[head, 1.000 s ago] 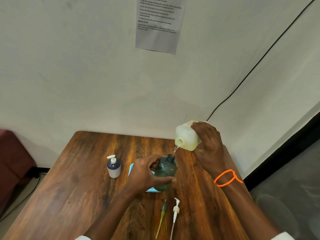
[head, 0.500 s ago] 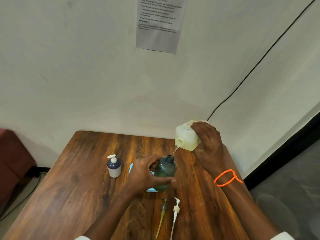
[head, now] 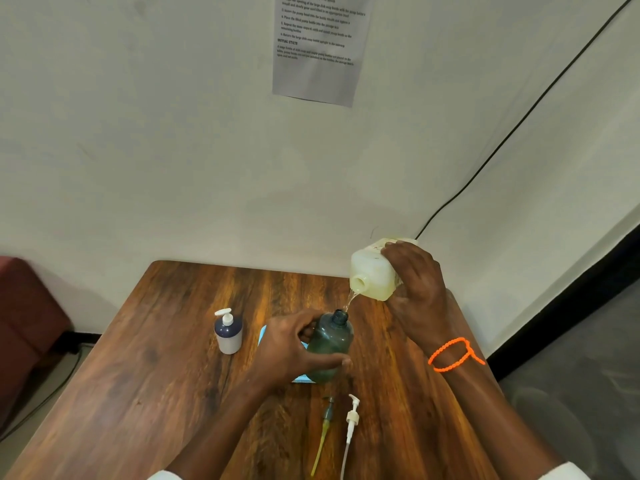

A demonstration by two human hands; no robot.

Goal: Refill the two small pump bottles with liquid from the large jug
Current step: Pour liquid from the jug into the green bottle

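The right hand (head: 417,285) grips the large jug (head: 372,271), a pale, translucent, squarish container, with fingers wrapped over its top and side. The jug is tipped on its side above the far right part of the wooden table (head: 166,358), its open mouth pointing down and to the left. A thin stream of liquid (head: 349,301) runs from that mouth to the neck of the green pump bottle (head: 329,344) just below it.

The left hand (head: 294,351) holds the green bottle from its left side, thumb curled across the front near the base and fingers round the back. The bottle leans slightly towards the jug, its uncapped neck up, and sits over a light blue object (head: 301,377) whose edges show beneath the hand; what it is cannot be told.

Left of that hand, apart from it, the second pump bottle (head: 228,332) stands upright, white below and dark blue above, with its white pump head fitted.

Nearer the person, between the two forearms, two removed pumps lie on the table side by side: a greenish pump with a yellow tube (head: 323,434) and a white pump with a white tube (head: 350,427).

An orange beaded bracelet (head: 450,355) circles the right wrist.
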